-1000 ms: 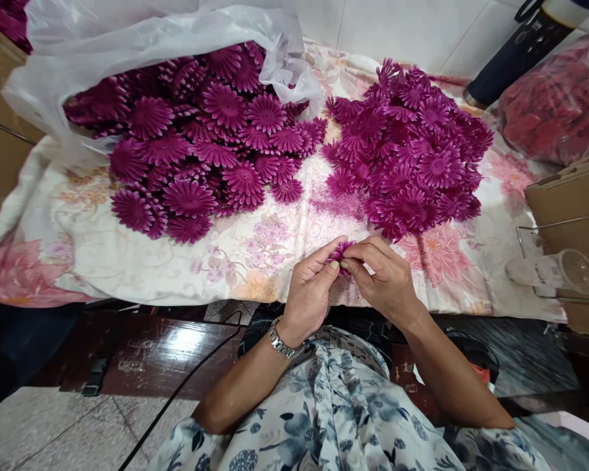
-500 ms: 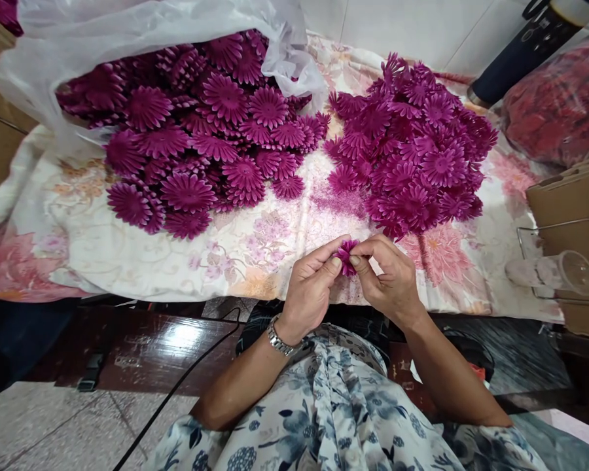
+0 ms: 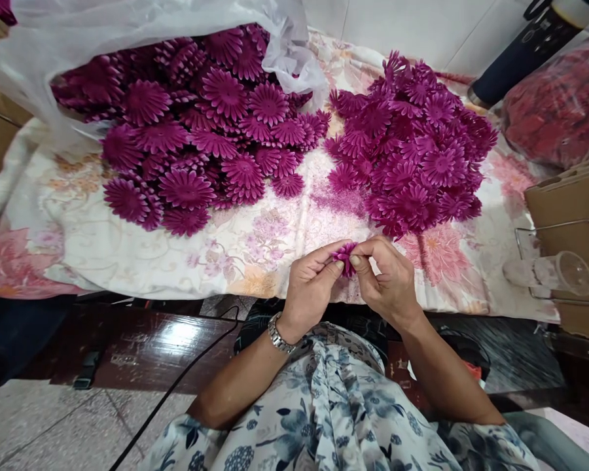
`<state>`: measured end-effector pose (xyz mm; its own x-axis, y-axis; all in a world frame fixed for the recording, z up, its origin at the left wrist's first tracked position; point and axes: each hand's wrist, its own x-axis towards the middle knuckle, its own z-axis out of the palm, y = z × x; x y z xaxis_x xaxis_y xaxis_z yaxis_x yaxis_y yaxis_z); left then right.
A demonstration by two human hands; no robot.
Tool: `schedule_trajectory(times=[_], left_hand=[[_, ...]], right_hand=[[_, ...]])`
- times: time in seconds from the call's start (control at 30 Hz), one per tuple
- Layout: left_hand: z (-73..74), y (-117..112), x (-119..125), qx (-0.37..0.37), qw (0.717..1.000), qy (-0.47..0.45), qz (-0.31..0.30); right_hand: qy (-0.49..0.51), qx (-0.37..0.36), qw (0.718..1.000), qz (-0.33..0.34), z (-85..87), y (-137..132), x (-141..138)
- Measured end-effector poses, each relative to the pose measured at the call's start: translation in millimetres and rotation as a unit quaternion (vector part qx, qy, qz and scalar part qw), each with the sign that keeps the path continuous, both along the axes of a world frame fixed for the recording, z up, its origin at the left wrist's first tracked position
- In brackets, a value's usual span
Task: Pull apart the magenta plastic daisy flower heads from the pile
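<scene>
Head view, left hand and right hand both pinched on one purple flower, two flower piles at 11 and 1 o'clock, one plastic cup at 3.

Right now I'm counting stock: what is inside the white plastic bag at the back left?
The white plastic bag holds purple fabric flowers spilling onto the floral cloth. Its upper folds cover whatever lies deeper.

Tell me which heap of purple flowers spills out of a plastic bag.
The left heap: a clear plastic bag lies open over its far side. The right heap sits bare on the flowered cloth, nearer the right hand.
</scene>
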<state>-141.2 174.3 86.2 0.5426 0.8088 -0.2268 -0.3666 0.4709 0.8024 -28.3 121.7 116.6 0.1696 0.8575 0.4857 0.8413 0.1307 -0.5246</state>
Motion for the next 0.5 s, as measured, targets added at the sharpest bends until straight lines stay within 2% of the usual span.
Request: schedule_trajectory(times=[0.33, 0.43, 0.5], left_hand=[[9.0, 5, 1, -0.074, 0.995, -0.017, 0.057], [9.4, 10, 0, -0.084, 0.993, -0.013, 0.082], [10.7, 12, 0, -0.088, 0.992, -0.011, 0.091]], right_hand=[[0.020, -0.002, 0.999, -0.031, 1.0, -3, 3], [0.075, -0.017, 0.996, -0.047, -0.7, -6, 8], [0.147, -0.033, 0.988, -0.043, -2.1, -8, 12]])
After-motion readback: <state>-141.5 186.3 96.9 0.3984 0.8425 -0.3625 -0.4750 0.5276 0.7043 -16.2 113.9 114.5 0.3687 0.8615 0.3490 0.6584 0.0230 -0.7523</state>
